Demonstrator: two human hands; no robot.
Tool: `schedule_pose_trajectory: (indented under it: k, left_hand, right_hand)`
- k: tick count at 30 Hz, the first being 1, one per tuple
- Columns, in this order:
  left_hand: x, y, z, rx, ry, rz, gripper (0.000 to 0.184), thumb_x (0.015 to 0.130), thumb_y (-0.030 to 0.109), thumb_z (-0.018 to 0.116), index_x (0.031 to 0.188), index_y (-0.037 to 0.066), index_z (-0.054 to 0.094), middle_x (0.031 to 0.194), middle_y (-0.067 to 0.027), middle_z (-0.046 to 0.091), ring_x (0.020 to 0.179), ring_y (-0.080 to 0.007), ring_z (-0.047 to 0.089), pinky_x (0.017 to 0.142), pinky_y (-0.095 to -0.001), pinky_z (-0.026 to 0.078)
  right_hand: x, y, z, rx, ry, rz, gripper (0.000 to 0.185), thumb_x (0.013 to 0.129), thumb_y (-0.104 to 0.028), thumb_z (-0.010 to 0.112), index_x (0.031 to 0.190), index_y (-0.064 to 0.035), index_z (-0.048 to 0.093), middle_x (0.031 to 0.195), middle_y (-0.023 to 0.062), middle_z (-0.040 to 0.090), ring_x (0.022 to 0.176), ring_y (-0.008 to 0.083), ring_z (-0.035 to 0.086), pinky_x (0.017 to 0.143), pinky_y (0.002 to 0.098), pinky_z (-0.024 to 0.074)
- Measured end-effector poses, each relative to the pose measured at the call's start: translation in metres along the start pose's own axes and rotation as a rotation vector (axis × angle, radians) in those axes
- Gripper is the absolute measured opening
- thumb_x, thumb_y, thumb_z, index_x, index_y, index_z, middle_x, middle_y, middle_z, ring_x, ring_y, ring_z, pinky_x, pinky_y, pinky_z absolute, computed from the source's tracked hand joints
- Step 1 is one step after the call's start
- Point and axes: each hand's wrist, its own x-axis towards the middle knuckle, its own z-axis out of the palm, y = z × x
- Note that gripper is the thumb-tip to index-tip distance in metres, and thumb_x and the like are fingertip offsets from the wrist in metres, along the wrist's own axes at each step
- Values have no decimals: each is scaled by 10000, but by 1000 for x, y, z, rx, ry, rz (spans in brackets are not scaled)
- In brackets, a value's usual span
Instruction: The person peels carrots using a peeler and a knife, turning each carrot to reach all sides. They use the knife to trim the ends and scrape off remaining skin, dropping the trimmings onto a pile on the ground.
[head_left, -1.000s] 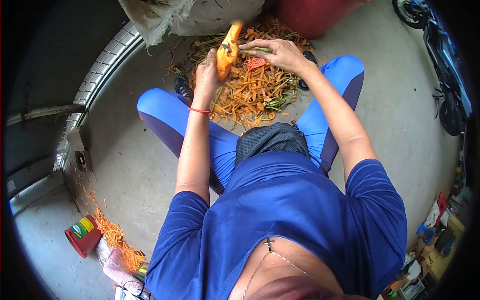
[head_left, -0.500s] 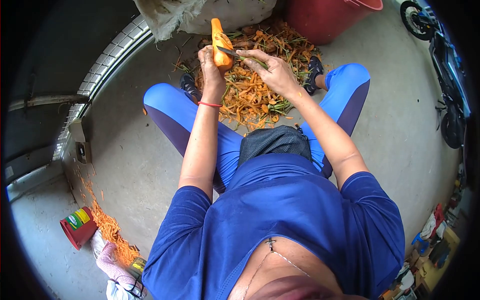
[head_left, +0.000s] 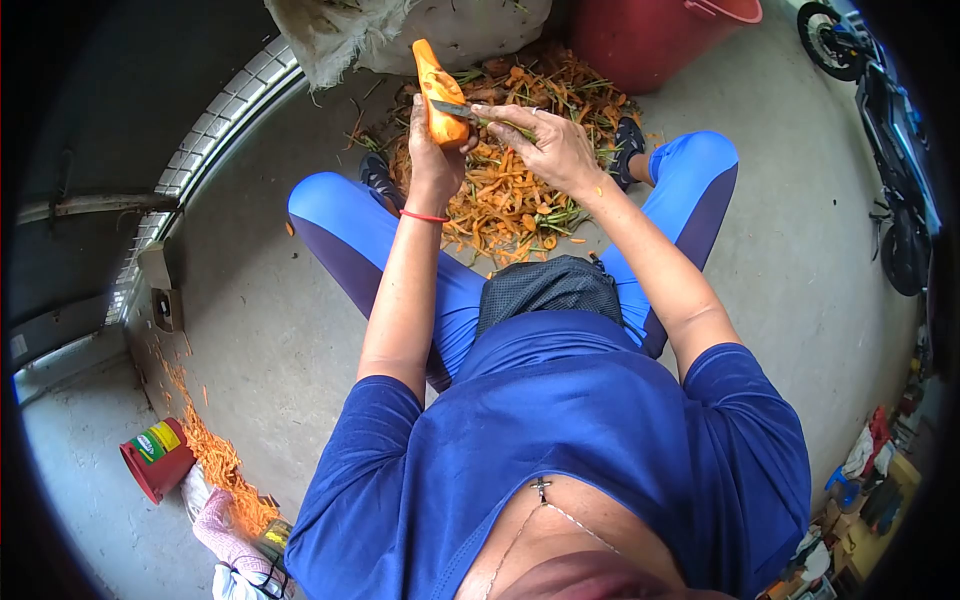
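Note:
In my left hand [head_left: 436, 160] is a large peeled carrot [head_left: 447, 127], held upright with its narrow end pointing away. Dark spots and a carved hollow show on its side. My right hand [head_left: 548, 145] is closed around a small knife [head_left: 452, 108], its greenish handle mostly hidden by the fingers. The dark blade lies across the carrot's side, touching it. Beneath both hands, a heap of orange peelings and green stalks [head_left: 510, 200] covers the floor between my feet.
A white sack [head_left: 460, 35] and a red tub [head_left: 650, 45] stand behind the heap. At the right is a blue motorcycle [head_left: 890, 150]. Lower left, a red bucket [head_left: 158, 460] lies tipped near more orange shreds [head_left: 215, 450]. Assorted clutter [head_left: 860, 510] sits at lower right.
The carrot has tilted and turned slightly in my left hand, whose fingers now wrap around its lower end. The knife blade has shifted a little lower on the carrot.

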Motion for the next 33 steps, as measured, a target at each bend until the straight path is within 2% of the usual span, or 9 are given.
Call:
schedule_pose_trajectory:
  k: [2, 3, 6, 10, 23, 26, 29, 31, 33]
  left_hand:
    - [-3, 5, 2, -72, -26, -80, 467, 956, 457, 393, 1172, 48, 458, 896, -104, 550, 732, -160, 526, 470, -193, 385]
    - [3, 6, -9, -209, -230, -153, 482, 958, 432, 388, 1238, 43, 429, 917, -120, 522, 745, -163, 501, 470, -188, 383]
    - [-3, 12, 0, -124, -177, -229, 500, 961, 460, 363, 1232, 46, 436, 906, -109, 546, 727, -152, 505, 462, -187, 375]
    - [-1, 13, -1, -38, -138, -281, 552, 961, 464, 351, 1315, 44, 398, 914, -88, 510, 725, -143, 475, 417, -156, 343]
    - [-2, 17, -2, 4, -112, -405, 424, 962, 419, 392, 1141, 44, 476, 836, -137, 547, 497, -152, 448, 299, -150, 290]
    - [-4, 18, 0, 32, -92, -410, 428, 957, 429, 398, 1135, 49, 478, 819, -133, 548, 481, -151, 447, 300, -156, 281]
    - [-4, 14, 3, 115, -74, -306, 426, 954, 441, 402, 1119, 58, 487, 824, -118, 562, 489, -152, 474, 314, -177, 289]
    - [-6, 9, 5, 218, 17, -207, 424, 953, 449, 402, 1106, 64, 495, 831, -105, 576, 499, -149, 495, 332, -193, 305]
    - [-1, 7, -4, 245, 10, -182, 417, 955, 445, 415, 1088, 61, 508, 827, -87, 597, 524, -148, 523, 372, -206, 341]
  right_hand:
    - [4, 12, 11, 134, 110, -77, 300, 923, -393, 523, 1188, -272, 591, 905, -10, 693, 763, 163, 664, 673, 318, 533]
    - [3, 20, 11, 229, 23, 20, 304, 931, -396, 511, 1180, -237, 581, 859, -2, 684, 744, 152, 657, 666, 311, 522]
    - [12, 14, -13, 379, -155, 270, 361, 967, -408, 453, 1126, -95, 534, 654, 24, 602, 670, 117, 618, 643, 288, 472]
    - [26, 30, -32, 339, -176, 329, 411, 973, -411, 431, 1123, -49, 557, 596, 53, 565, 596, 114, 570, 604, 285, 452]
    - [34, 52, -30, 44, -309, 182, 468, 966, -418, 433, 1201, -37, 569, 727, 188, 632, 688, 240, 655, 653, 351, 488]
    - [26, 58, -14, 87, -225, 74, 501, 965, -444, 428, 1184, -15, 566, 625, 120, 595, 578, 189, 583, 617, 319, 478]
    - [27, 55, -4, 504, -347, 382, 543, 953, -507, 414, 1129, -18, 572, 529, 15, 482, 501, 105, 458, 513, 260, 437]
    - [37, 53, -22, 594, -633, 591, 539, 917, -609, 386, 871, -92, 528, 518, -75, 321, 418, 24, 276, 366, 202, 245]
    - [43, 52, -33, 633, -698, 622, 526, 917, -607, 392, 810, -101, 487, 519, -83, 302, 398, 25, 231, 363, 207, 212]
